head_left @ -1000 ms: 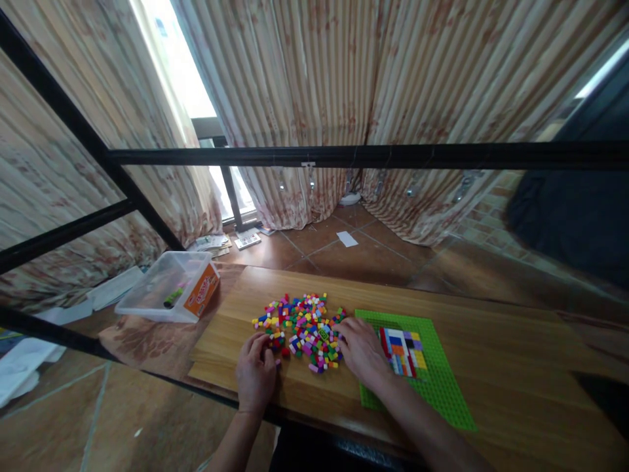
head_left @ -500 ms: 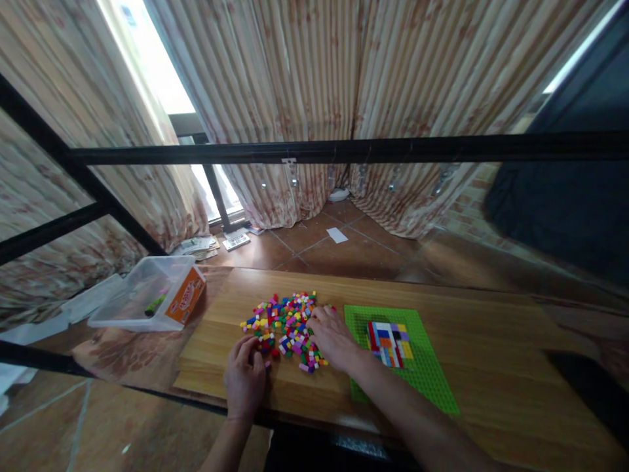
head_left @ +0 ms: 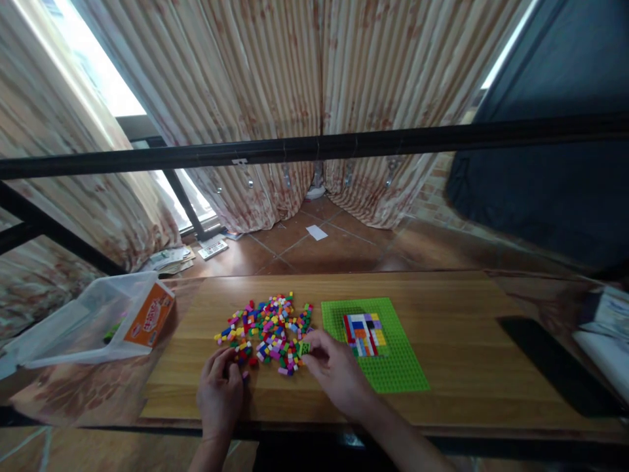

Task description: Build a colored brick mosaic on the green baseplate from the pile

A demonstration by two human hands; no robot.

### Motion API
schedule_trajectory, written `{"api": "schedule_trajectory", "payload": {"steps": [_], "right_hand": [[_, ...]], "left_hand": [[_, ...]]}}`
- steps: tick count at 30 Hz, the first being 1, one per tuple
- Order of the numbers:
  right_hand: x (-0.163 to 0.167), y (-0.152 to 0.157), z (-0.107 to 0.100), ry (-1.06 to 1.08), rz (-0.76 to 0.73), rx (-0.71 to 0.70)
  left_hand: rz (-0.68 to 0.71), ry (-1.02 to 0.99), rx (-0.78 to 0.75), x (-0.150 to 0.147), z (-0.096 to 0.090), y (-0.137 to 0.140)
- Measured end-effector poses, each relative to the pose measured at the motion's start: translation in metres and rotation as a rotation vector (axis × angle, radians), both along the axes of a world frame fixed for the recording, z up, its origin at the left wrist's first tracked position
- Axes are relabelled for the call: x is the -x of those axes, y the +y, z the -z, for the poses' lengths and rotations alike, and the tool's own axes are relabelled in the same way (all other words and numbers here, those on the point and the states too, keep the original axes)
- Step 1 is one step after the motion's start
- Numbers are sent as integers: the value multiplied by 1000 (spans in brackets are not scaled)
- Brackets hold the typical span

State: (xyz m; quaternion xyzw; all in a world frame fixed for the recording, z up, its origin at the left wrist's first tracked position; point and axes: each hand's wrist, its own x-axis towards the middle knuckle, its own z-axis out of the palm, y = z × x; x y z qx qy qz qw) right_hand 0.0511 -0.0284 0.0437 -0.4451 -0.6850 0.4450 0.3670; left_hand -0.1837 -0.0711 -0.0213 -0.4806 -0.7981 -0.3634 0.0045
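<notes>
My right hand [head_left: 337, 370] pinches a small light green toy brick [head_left: 304, 348] between thumb and fingers, just above the right side of a loose pile of coloured bricks [head_left: 272, 316]. My left hand [head_left: 219, 387] rests on the table at the pile's near left edge, fingers loosely bent and thumb apart, with no brick visible in it. Right of the pile lies a green studded baseplate [head_left: 403, 360]. On it sits a roughly square patch of joined bricks [head_left: 364, 334] in red, white, blue, orange, yellow and purple. My right wrist and forearm pass close to the baseplate's near left corner.
The wooden tabletop [head_left: 447, 328] carries everything. A clear plastic box [head_left: 93, 351] with an orange label stands at the left. A dark flat object [head_left: 555, 360] lies at the right. A black metal rail [head_left: 275, 147] crosses beyond the table, before curtains [head_left: 265, 78].
My right hand has lifted out of the pile, now with a light green brick in its fingertips. The left hand stays beside the pile. The camera view has turned to the right.
</notes>
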Motion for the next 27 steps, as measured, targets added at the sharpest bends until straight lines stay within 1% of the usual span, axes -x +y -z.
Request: {"api": "schedule_trajectory", "payload": {"steps": [3,5,6,7,8,10,12,14,18,22,27], "right_hand": [[-28,-13,6,139,93,61],[-57,-16,12,145,187,41],[-73,-14,16,130,248,9],[-89,-12,19,105,322,-36],[-105,-8,23,52,363,-78],[-130,1,29,-94,409,-167],[-143,11,34,-225,418,-245],[-146,20,38,-326,403,-304],[-138,30,41,-453,340,-407],[-133,31,41,-491,299,-486],[-130,23,43,-493,329,-528]], "left_hand": [[1,13,13,-1,-2,0],[1,21,11,0,-2,0],[0,26,12,0,-2,1],[-1,31,16,0,-1,1],[-3,35,21,0,-1,1],[-5,43,29,0,0,1],[-10,46,28,0,1,2],[-15,48,22,0,1,2],[1,48,6,-1,-1,1],[7,61,0,-1,-1,2],[5,49,-2,0,1,2]]}}
